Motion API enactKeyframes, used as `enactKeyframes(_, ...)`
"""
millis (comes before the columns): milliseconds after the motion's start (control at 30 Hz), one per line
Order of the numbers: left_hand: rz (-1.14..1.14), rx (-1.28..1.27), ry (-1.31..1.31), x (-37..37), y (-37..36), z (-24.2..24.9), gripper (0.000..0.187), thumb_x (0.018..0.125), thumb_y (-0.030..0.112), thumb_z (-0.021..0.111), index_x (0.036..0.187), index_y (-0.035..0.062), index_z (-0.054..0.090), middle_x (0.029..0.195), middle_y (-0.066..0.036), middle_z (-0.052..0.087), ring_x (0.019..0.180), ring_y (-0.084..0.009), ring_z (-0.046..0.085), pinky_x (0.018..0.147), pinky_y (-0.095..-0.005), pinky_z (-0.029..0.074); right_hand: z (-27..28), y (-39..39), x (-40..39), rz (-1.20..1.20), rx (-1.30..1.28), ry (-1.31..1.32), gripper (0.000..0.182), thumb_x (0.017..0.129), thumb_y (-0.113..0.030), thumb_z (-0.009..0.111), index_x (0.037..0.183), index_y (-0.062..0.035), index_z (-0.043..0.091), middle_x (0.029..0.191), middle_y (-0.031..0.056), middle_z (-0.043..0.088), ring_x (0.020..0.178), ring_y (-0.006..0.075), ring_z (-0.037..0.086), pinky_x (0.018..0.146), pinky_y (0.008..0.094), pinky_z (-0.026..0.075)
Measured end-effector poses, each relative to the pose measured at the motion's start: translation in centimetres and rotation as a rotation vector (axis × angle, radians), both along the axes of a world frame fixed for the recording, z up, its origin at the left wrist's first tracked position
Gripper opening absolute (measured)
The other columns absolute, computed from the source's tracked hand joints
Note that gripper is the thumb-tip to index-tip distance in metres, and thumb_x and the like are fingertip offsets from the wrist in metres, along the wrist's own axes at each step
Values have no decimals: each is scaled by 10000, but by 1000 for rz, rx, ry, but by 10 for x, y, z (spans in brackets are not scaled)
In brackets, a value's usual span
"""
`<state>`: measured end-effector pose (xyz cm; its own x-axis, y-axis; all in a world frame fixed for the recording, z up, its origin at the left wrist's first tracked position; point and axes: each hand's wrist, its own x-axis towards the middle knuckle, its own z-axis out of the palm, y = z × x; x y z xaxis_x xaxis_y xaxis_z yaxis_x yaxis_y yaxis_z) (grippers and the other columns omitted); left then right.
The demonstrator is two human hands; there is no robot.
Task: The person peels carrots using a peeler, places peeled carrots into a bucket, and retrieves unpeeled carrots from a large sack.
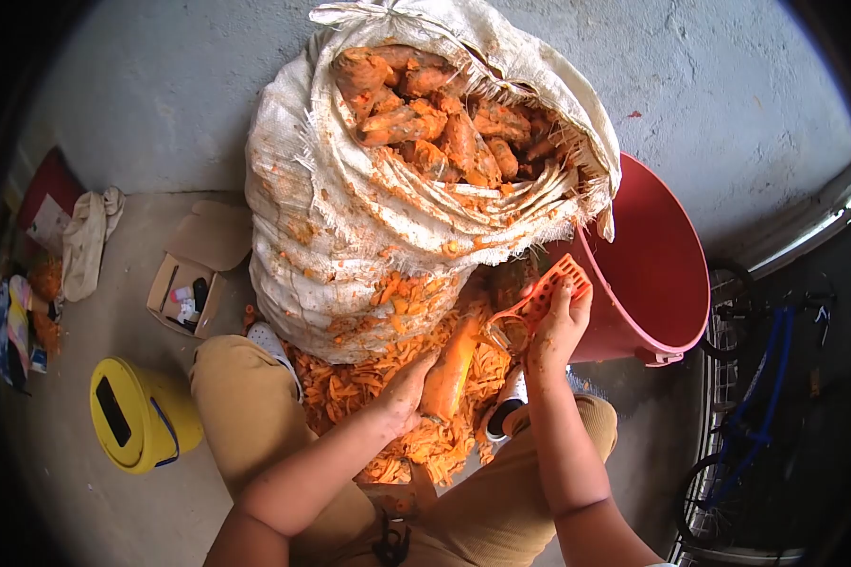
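Observation:
My left hand [407,397] is closed around the lower end of a thick orange carrot [453,367], whose smooth side faces up and whose tip points away from me. In my right hand [558,331] is a red peeler [543,289] with a perforated handle, its head beside the carrot's upper end. Beneath both hands spreads a heap of orange peelings [336,386] between my legs. Right behind it stands a large white woven sack [288,227], its mouth rolled down, full of rough, dirty carrots [463,142].
A big red tub [648,246] stands right of the sack. To the left are a yellow lidded bucket [165,416] and an open cardboard box [197,248] with small items. A blue-framed bicycle [761,416] is at far right. A grey wall [709,85] rises behind the sack.

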<state>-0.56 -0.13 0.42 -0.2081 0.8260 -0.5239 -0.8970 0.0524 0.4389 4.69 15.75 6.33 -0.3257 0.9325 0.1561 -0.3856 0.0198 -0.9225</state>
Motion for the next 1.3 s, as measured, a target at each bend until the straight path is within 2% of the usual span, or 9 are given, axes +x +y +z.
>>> enactKeyframes(233,-31,-38,-35,-2,2,-1,381,852,358,332,1019,38,453,806,-86,553,688,-178,557,568,-313,478,9,48,24,-114,86,152,186,861,-181,394,975,-35,385,741,82,511,581,146,528,490,246,464)
enactKeyframes(433,0,2,-28,-3,5,23,370,845,372,346,1035,73,451,824,-60,548,666,-171,550,533,-305,471,28,-31,24,809,-45,-262,217,849,-154,428,1021,-24,405,774,54,518,667,151,571,515,243,456)
enactKeyframes(500,4,-2,-40,-6,3,15,376,840,383,353,1045,84,451,834,-55,548,663,-171,550,526,-306,472,20,-32,22,846,167,-575,206,848,-123,426,1024,-18,408,777,42,529,633,97,543,526,214,436)
enactKeyframes(633,-13,31,-47,-10,2,23,397,837,376,357,1064,62,443,816,-82,545,682,-177,545,526,-302,470,18,-12,23,635,258,-682,195,844,-99,429,1021,-18,411,713,32,535,573,69,516,471,210,435)
enactKeyframes(667,2,26,-32,-10,3,12,370,841,362,379,1074,81,446,929,-44,547,809,-135,545,669,-281,467,14,-8,23,585,157,-577,190,846,-98,423,1020,-23,408,738,45,529,552,80,521,434,202,431)
enactKeyframes(767,62,-15,-50,-9,5,11,387,832,362,383,1061,55,443,807,-96,541,674,-175,540,542,-298,467,17,-10,20,445,67,-259,206,861,-132,394,1046,-46,366,752,63,506,541,119,538,425,206,440)
enactKeyframes(967,-37,10,23,-3,4,4,363,828,374,414,1044,87,467,938,-49,554,808,-148,545,669,-284,450,5,-35,4,266,-165,-72,174,864,-185,393,995,-73,369,701,74,519,538,124,530,422,196,425)
enactKeyframes(1167,-40,62,-1,-1,7,23,354,805,359,479,1024,81,493,910,-39,559,777,-128,545,669,-259,442,-21,-45,-5,45,395,-262,211,860,-121,379,1048,-34,343,777,63,490,542,112,521,462,202,440)
enactKeyframes(1300,-87,-37,62,3,2,21,391,802,375,478,1024,53,475,875,-51,549,760,-134,545,641,-260,456,-5,0,-12,-1,-53,-122,143,865,-145,376,975,-53,379,672,55,501,508,133,528,426,208,437)
